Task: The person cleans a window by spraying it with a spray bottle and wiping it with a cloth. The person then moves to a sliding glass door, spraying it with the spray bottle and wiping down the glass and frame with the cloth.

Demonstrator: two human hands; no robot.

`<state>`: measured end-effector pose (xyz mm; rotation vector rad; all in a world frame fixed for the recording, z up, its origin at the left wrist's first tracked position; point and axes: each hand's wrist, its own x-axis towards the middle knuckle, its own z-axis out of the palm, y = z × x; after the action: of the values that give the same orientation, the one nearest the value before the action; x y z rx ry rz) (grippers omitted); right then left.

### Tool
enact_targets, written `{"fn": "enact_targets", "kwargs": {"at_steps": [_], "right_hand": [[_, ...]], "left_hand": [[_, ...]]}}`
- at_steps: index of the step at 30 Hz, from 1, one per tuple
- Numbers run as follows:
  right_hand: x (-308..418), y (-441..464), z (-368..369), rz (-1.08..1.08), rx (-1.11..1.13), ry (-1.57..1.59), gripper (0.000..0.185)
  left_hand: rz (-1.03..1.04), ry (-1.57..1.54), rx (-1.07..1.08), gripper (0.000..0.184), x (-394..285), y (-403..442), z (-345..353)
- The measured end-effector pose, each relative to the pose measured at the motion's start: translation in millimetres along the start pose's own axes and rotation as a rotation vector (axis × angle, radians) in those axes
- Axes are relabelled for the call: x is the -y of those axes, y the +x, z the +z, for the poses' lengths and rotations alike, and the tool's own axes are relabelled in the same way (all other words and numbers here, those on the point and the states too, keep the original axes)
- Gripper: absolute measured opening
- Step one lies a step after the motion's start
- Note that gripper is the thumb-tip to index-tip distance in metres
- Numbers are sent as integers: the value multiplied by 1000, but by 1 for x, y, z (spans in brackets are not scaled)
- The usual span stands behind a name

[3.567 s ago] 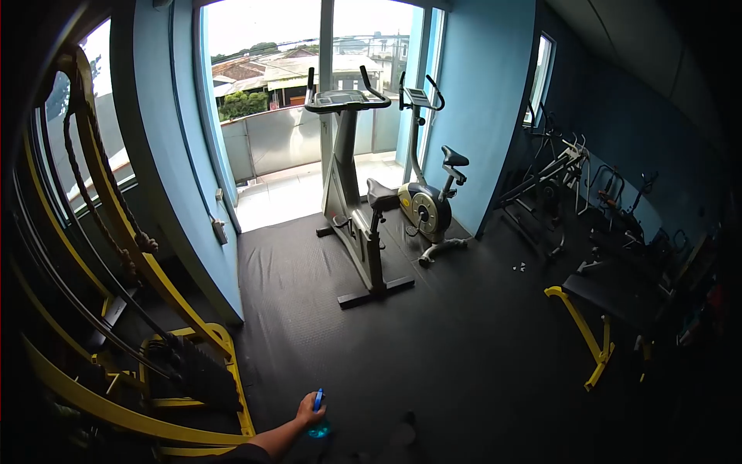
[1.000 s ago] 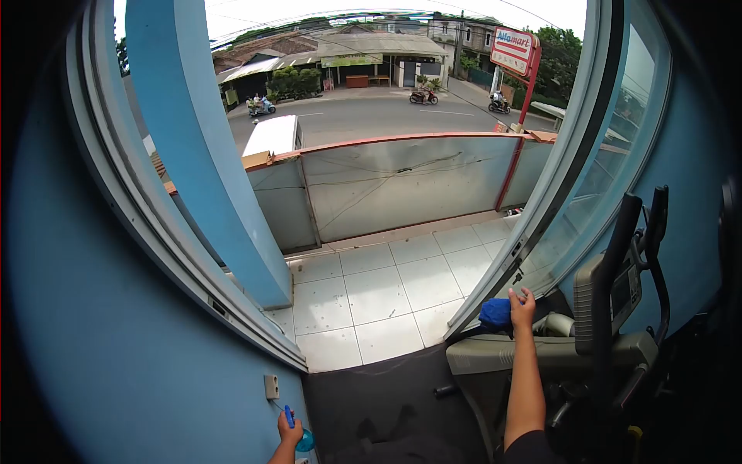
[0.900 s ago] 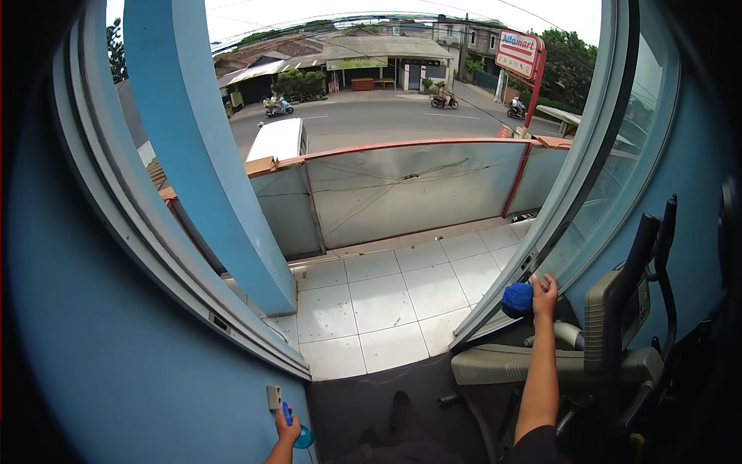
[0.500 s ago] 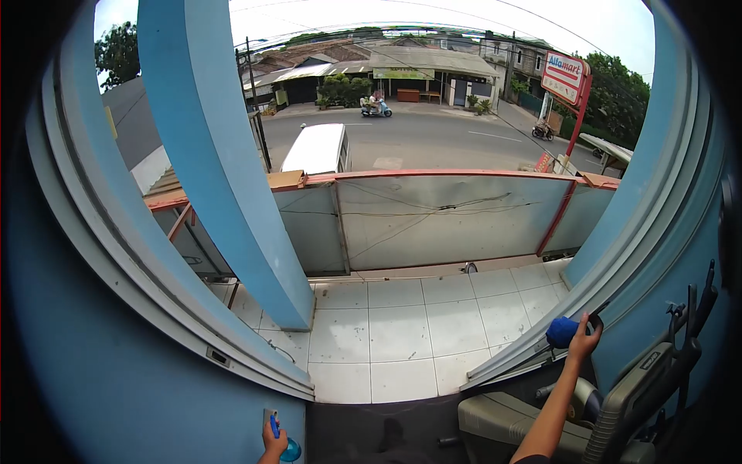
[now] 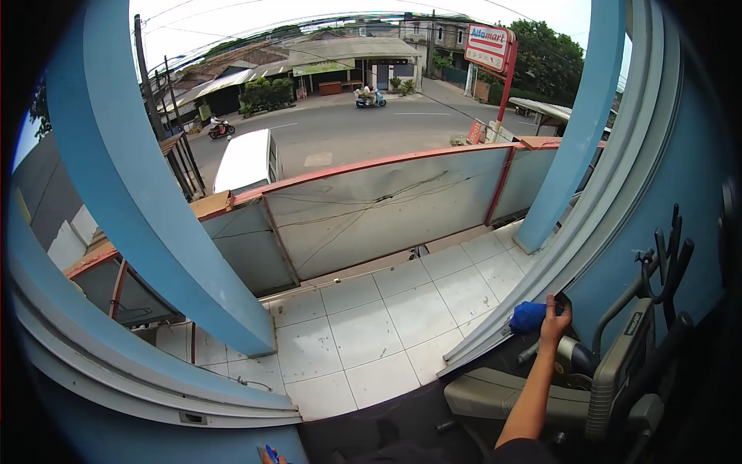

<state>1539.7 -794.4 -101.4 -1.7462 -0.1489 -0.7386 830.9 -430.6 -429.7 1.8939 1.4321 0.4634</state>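
My right hand (image 5: 555, 320) is closed on a bunched blue cloth (image 5: 528, 317), beside the white sliding-door frame (image 5: 495, 332). A dark edge shows behind those fingers, but I cannot make out what it belongs to. Low at the bottom edge, my left hand (image 5: 272, 459) grips a spray bottle by its blue trigger head (image 5: 270, 452); the bottle's body is out of view. That hand is close to the blue wall on the left.
An exercise machine (image 5: 618, 363) with upright handles stands at the right. Beyond the doorway lie a white tiled balcony floor (image 5: 355, 325), blue pillars (image 5: 147, 193) and a panelled railing (image 5: 386, 216). Past it are a white van (image 5: 243, 162), a road and motorbikes.
The view has turned right and tilted. My right hand with the blue cloth sits further left and slightly lower beside the door frame. My left hand has slipped mostly below the view.
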Motion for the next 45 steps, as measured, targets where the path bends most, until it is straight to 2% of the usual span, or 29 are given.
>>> {"fn": "enact_targets", "kwargs": {"at_steps": [1,3,4,6,7,9,10,13,14,15,17,18,20,21,26,29,30,31,33,35,38,45], "right_hand": [[3,-5,1,13,4,19,27],[18,-17,1,36,35,-1,27],[20,-23,0,22,33,-10,27],[36,-40,5,-3,28,19,26],[42,-46,5,-3,32,24,26],[57,-64,4,50,127,48,25],[69,-73,5,9,130,30,24],[92,-100,6,-2,220,-8,29],[100,-110,6,-20,234,-76,32],[111,-120,9,4,261,-68,33],[118,-143,14,-44,289,-35,34],[136,-155,18,-30,310,-27,34],[149,-176,24,-70,333,-77,35],[164,-187,27,-94,347,-95,36],[212,-237,41,-172,495,6,37],[250,-261,47,-231,608,-8,34],[253,-269,51,-352,600,9,28],[253,-277,54,-354,609,23,28],[254,-290,58,-567,694,-121,25],[264,-304,65,-704,695,-87,21],[287,-320,78,-829,797,-71,19],[340,-380,99,-837,984,60,13]], "left_hand": [[20,2,24,83,1,6,1],[216,480,73,77,2,18,-2],[231,481,86,77,4,26,0],[-135,-21,149,70,7,39,7],[-137,-22,143,70,12,43,8],[-110,24,118,68,15,42,10],[-114,20,105,68,18,41,9],[8,186,189,72,18,39,3],[-59,-149,109,71,32,46,12],[-68,-154,100,71,39,45,11],[161,247,167,68,51,41,9],[147,240,158,68,57,40,9],[324,197,189,65,69,44,13],[309,192,179,65,71,39,10],[294,48,194,34,58,21,-3],[208,66,229,37,40,18,-6],[194,58,215,37,33,16,-8],[186,60,202,37,26,17,-11],[135,26,245,38,17,20,-13],[112,41,251,37,11,18,-20],[144,21,226,39,11,14,-26],[155,33,127,34,31,-12,-37]]}}
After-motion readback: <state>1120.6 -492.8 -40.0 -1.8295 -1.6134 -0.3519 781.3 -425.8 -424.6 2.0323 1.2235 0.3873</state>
